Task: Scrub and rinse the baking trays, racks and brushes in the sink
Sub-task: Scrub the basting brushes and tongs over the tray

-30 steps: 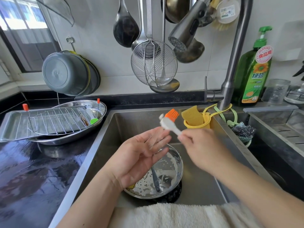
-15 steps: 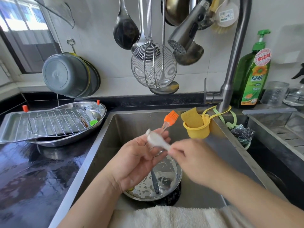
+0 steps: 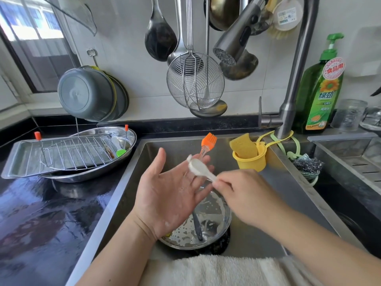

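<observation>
Brushes over the sink: soaping before the rinse

Trays (image 3: 18, 162) and rack (image 3: 78, 153) lie at the left of the frame on the counter, a green brush (image 3: 121, 153) among them. At centre our left hand (image 3: 171, 190) is spread wide, palm up, with the orange brush (image 3: 208, 144) resting along its fingers. Our right hand (image 3: 245, 195) pinches the white brush (image 3: 201, 169) by its handle, head down on those fingers. We should work the bristles in small strokes over the bowl (image 3: 224, 230), then rinse under the tap (image 3: 228, 50), which shows no water.

A second ago the right hand held the brushes up, clear of the palm; since then it has swung the white one down onto the left fingers.
</observation>
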Demonstrator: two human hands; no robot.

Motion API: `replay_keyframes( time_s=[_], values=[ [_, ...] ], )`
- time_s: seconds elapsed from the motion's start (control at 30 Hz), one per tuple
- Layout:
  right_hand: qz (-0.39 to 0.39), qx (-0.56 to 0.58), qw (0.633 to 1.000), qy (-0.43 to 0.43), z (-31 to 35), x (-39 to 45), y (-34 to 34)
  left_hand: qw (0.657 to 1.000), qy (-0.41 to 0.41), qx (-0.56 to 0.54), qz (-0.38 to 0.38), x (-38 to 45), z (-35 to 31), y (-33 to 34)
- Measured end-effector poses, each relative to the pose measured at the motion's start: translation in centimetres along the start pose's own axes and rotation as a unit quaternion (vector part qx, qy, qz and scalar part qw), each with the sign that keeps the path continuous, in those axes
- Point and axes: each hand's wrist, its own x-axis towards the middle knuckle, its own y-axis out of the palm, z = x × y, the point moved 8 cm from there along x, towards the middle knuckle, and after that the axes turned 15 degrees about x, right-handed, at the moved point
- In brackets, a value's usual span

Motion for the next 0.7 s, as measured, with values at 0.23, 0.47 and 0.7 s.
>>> replay_keyframes(
  time_s=[0.23,0.47,0.7],
  values=[
    [0.046,-0.003,0.998,-0.034,2.2,-0.9,1.6,0.999,0.007,-0.017,-0.046,0.0,-0.2,-1.1],
    [0.074,0.004,0.996,-0.053,3.0,-1.4,2.2,0.997,0.016,-0.001,-0.075,0.0,-0.3,-1.8],
    [0.030,0.003,0.999,-0.021,0.9,-0.5,0.7,0.995,0.017,0.022,-0.092,0.0,-0.1,-2.0]
  ],
)
